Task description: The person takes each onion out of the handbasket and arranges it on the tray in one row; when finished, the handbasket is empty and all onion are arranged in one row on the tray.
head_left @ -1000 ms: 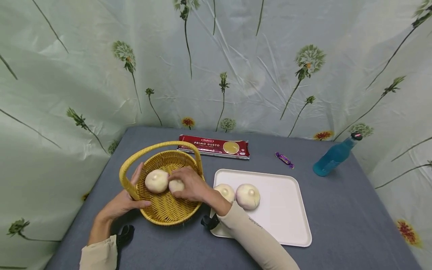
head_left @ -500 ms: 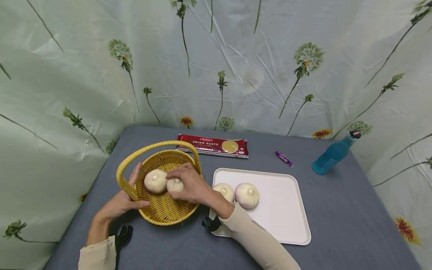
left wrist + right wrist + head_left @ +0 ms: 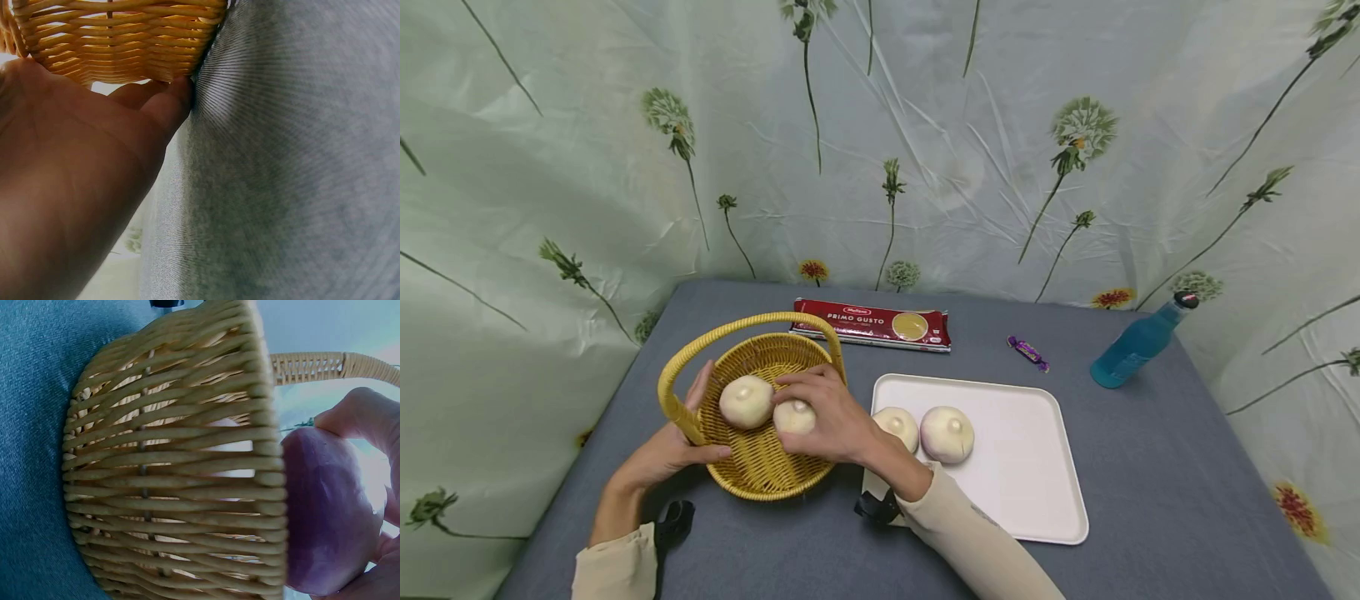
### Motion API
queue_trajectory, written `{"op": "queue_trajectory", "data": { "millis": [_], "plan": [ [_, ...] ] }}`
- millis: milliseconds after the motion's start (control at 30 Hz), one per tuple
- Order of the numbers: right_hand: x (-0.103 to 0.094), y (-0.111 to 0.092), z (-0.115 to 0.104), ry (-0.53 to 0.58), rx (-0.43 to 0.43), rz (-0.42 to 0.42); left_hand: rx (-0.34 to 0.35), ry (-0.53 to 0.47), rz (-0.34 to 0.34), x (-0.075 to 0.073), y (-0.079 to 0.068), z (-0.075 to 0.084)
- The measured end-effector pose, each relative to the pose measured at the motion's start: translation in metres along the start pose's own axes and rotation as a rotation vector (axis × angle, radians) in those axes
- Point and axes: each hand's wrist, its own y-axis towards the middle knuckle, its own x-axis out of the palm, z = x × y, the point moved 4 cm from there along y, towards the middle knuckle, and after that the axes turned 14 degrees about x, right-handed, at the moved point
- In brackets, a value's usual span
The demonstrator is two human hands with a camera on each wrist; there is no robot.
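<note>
In the head view, a yellow wicker basket (image 3: 767,467) with an arched handle stands on the left of the table. One pale turnip (image 3: 747,402) lies inside it. My right hand (image 3: 831,417) grips a second turnip (image 3: 795,416) by its sides; in the right wrist view this turnip (image 3: 331,512) shows a purple side and sits level with the basket's rim. My left hand (image 3: 662,454) holds the basket's left side, thumb near the rim, fingers partly hidden behind it. Two more turnips (image 3: 947,435) sit together on a white tray (image 3: 1030,467), one partly behind my right wrist.
A red pasta packet (image 3: 872,325) lies behind the basket. Right of it are a purple wrapped candy (image 3: 1028,353) and a blue bottle (image 3: 1138,346) that leans in the view. A flowered curtain (image 3: 955,208) hangs behind the grey-covered table (image 3: 1172,492).
My right hand has lifted the turnip from inside the basket and shifted it slightly right, away from the other turnip. My left hand stays on the basket.
</note>
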Motion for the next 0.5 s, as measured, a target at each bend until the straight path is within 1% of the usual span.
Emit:
{"op": "queue_trajectory", "data": {
  "millis": [167, 333, 500],
  "plan": [
    [-0.009, -0.007, -0.003, 0.025, -0.038, 0.010, 0.005, 0.013, -0.002, 0.000, -0.001, 0.000],
    [-0.018, -0.014, -0.005, 0.018, -0.091, 0.024, -0.001, 0.010, -0.008, 0.000, 0.000, -0.002],
    [-0.027, -0.021, -0.004, 0.013, -0.141, 0.065, 0.014, 0.024, -0.003, 0.000, -0.001, -0.002]
  ]
}}
